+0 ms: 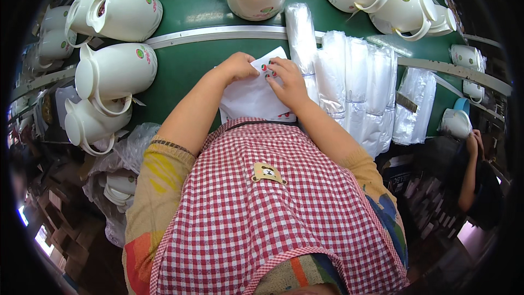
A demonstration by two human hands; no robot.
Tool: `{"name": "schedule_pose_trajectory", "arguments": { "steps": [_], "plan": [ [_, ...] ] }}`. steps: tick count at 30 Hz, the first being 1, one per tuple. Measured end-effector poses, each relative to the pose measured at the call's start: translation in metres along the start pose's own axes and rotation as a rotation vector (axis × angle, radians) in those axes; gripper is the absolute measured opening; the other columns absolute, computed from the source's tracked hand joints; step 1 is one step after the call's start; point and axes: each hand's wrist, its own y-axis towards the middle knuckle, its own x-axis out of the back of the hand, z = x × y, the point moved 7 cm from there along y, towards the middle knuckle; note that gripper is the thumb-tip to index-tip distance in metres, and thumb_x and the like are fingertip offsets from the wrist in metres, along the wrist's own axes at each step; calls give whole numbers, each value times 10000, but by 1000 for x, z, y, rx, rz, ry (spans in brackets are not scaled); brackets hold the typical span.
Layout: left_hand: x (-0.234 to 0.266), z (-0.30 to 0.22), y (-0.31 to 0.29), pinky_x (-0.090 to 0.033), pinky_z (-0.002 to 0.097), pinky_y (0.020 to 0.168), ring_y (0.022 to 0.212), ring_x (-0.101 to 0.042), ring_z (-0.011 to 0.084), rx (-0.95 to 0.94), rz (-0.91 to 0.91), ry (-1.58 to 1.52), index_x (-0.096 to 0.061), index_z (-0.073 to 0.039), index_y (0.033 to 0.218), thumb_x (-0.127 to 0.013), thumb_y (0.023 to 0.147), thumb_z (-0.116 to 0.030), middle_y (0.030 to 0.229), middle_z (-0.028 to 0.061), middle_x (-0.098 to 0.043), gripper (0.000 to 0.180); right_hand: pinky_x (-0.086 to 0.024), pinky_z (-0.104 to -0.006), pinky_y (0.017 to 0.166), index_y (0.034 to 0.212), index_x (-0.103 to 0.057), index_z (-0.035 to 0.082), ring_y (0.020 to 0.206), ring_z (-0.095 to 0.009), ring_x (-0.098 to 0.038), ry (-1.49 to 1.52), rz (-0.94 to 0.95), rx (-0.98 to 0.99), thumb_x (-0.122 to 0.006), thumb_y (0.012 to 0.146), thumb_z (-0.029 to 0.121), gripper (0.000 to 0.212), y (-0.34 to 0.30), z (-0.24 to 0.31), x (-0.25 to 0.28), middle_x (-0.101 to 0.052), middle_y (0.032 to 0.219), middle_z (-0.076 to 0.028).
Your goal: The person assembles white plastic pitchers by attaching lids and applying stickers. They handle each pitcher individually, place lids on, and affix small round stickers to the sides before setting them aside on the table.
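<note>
My left hand [238,69]: pinching white sheet [243,101]; right hand [289,84]: on it, grip unclear; cream jugs [125,71] left; plastic bundles [331,79] crowding right.

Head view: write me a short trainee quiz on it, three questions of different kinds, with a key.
1. True or false: each hand holds a jug.
2. What lies on the green table just to the right of the right hand?
3. Choose one. The apron is checked in white and:
A) blue
B) red
C) green

Key:
1. False. The left hand and the right hand are both on the white sheet.
2. Bundles of clear plastic.
3. B.
</note>
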Motion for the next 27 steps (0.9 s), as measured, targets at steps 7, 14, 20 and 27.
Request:
{"name": "schedule_pose_trajectory", "arguments": {
  "steps": [7, 14, 20, 27],
  "plan": [
    [-8, 4, -11, -530, 282, 755, 820, -642, 148, -200, 183, -341, -629, -16, 1074, -682, 736, 16, 962, 78, -676, 344, -476, -379, 908, 1004, -676, 42, 1056, -292, -588, 139, 11, -99, -749, 726, 157, 309, -2, 0, -3, -647, 1125, -102],
    [-7, 0, -24, -511, 286, 806, 856, -631, 160, -248, 123, -386, -468, -46, 1232, -707, 696, 13, 973, 112, -658, 590, -521, -348, 789, 962, -698, 64, 900, -271, -646, 186, 67, -71, -733, 751, 153, 231, -2, 8, -3, -682, 1000, -99],
    [-3, -7, -36, -509, 292, 788, 874, -631, 182, -335, 67, -337, -450, -59, 1326, -710, 698, 26, 984, 133, -652, 685, -525, -350, 691, 915, -698, 79, 777, -265, -657, 148, 60, -78, -697, 782, 177, 166, -1, 15, -7, -683, 891, -98],
    [3, -7, -40, -500, 274, 795, 865, -625, 163, -320, 49, -258, -413, -83, 1393, -672, 688, 60, 973, 126, -655, 764, -525, -347, 630, 872, -697, 94, 723, -257, -658, 2, -29, 133, -668, 793, 152, 103, 6, 31, -2, -691, 846, -72]
  ]
}}
